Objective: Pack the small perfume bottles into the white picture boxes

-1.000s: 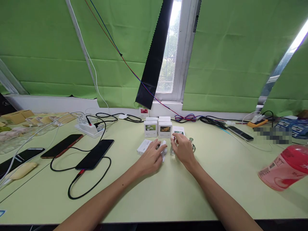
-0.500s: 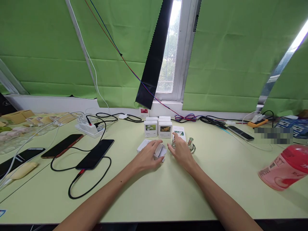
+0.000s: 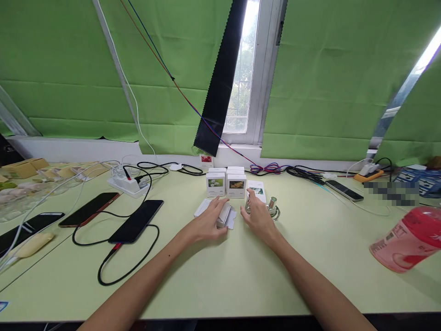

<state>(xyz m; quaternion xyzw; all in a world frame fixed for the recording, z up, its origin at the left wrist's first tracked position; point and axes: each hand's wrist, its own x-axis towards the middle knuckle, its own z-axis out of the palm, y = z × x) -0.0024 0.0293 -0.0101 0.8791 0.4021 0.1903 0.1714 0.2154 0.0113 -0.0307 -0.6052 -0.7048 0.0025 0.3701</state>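
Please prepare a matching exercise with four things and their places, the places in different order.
1. Person's left hand
2. Person's right hand
3. Pink cylindrical container with red lid
4. Upright white cardboard boxes with pictures

A. at the view's right edge
B. at clear, glassy containers
C. grouped below the white-framed window
D. around an open-flapped white cardboard box

Pairs: 1-D; 2-B; 3-A; 4-C
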